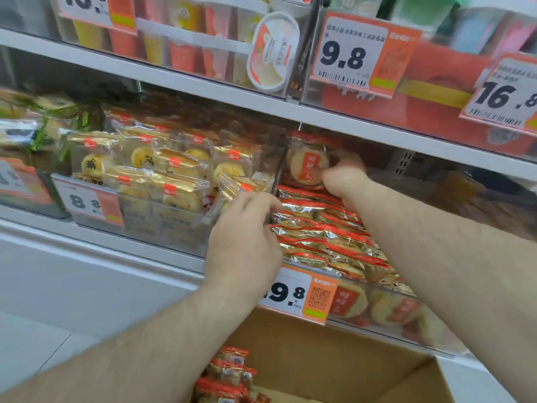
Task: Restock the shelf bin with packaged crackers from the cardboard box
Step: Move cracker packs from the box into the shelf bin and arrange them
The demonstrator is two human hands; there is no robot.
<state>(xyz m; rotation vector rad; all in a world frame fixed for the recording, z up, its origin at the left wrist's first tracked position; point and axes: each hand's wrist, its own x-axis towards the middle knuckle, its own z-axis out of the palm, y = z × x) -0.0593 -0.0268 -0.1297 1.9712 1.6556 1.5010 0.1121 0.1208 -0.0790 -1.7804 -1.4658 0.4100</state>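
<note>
A clear shelf bin [386, 312] holds several red-and-gold cracker packs [322, 228] stacked on edge. My right hand [343, 178] reaches deep into the bin and grips one upright cracker pack [306, 164] at the back. My left hand [247, 237] rests at the bin's left front corner, fingers curled against the front packs; I cannot tell whether it pinches one. Below, an open cardboard box [348, 353] holds more cracker packs [229, 373] at its left side.
To the left stands a neighbouring bin of yellow pastry packs [174, 175] with an 8.8 price tag [87, 202]. A 19.8 price tag [302, 295] hangs on the cracker bin's front. The upper shelf edge [319, 114] runs just above my right hand.
</note>
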